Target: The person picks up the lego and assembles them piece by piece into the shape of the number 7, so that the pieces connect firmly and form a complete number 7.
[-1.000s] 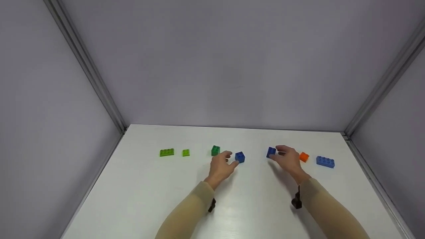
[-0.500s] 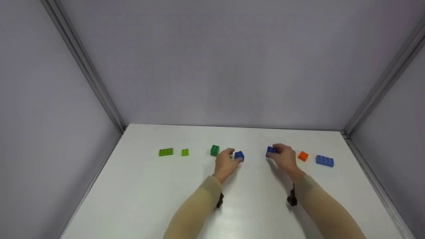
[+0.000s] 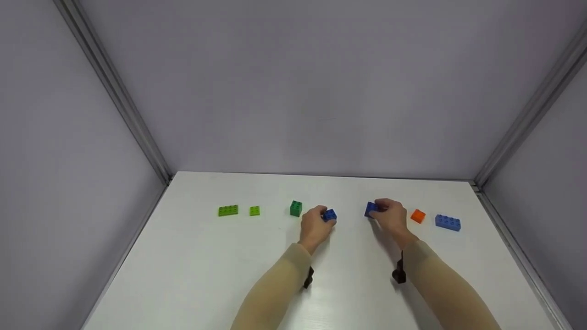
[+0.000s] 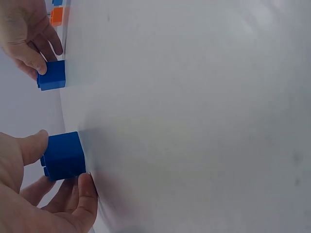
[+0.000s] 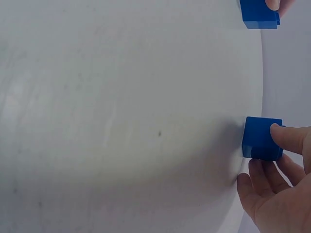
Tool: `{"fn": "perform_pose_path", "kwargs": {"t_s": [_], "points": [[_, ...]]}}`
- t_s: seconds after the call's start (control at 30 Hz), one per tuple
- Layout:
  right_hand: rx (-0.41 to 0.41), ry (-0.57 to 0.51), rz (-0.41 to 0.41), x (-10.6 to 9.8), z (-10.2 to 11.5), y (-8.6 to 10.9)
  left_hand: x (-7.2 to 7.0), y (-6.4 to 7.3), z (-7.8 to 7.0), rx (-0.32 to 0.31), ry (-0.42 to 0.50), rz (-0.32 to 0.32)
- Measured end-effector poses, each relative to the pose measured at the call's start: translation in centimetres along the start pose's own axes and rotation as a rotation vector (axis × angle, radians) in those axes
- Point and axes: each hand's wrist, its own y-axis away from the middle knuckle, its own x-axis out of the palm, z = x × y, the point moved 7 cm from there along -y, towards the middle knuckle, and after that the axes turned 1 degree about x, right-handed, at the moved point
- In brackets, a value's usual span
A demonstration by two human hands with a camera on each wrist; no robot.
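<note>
My left hand (image 3: 315,228) pinches a small blue toy building brick (image 3: 329,215) between thumb and fingers, right at the white tabletop. In the left wrist view the thumb lies on one side of this blue brick (image 4: 65,156) and the fingers on the opposite side. To the right, my right hand (image 3: 392,219) holds a second blue brick (image 3: 370,209), its studs facing away from the table. The right wrist view has the thumb against one face of that brick (image 5: 261,138) and fingertips along another. A gap of table separates the two bricks.
Left of the hands stand a dark green brick (image 3: 296,208), a small lime brick (image 3: 254,211) and a longer lime brick (image 3: 228,210). Right of them sit an orange brick (image 3: 418,216) and a long blue brick (image 3: 447,222). Grey walls (image 3: 321,91) enclose the white table (image 3: 202,266).
My left hand has moved right, from open beside its blue brick to pinching it. The right hand has closed round its own brick and shifted slightly left.
</note>
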Motion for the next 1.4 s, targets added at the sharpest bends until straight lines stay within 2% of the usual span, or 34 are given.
{"fn": "perform_pose_path", "kwargs": {"t_s": [0.23, 0.67, 1.0, 1.23, 1.4], "points": [[-0.025, 0.009, -0.016, 0.1, -0.1, -0.1, 0.2, -0.4, 0.3, 0.012, -0.043, -0.017], [0.002, 0.002, -0.008, -0.1, -0.1, -0.1, -0.2, 0.0, -0.2, 0.023, -0.042, -0.012], [0.022, -0.007, 0.007, -0.1, -0.5, 0.2, -0.2, 0.2, -0.1, 0.001, -0.005, 0.009], [-0.034, 0.007, 0.014, -0.1, -0.2, 0.6, -0.7, 0.5, 0.2, 0.021, 0.013, 0.024], [-0.042, -0.011, 0.032, 0.1, -0.3, 1.2, -0.9, 1.0, 0.4, 0.023, 0.044, 0.041]]}}
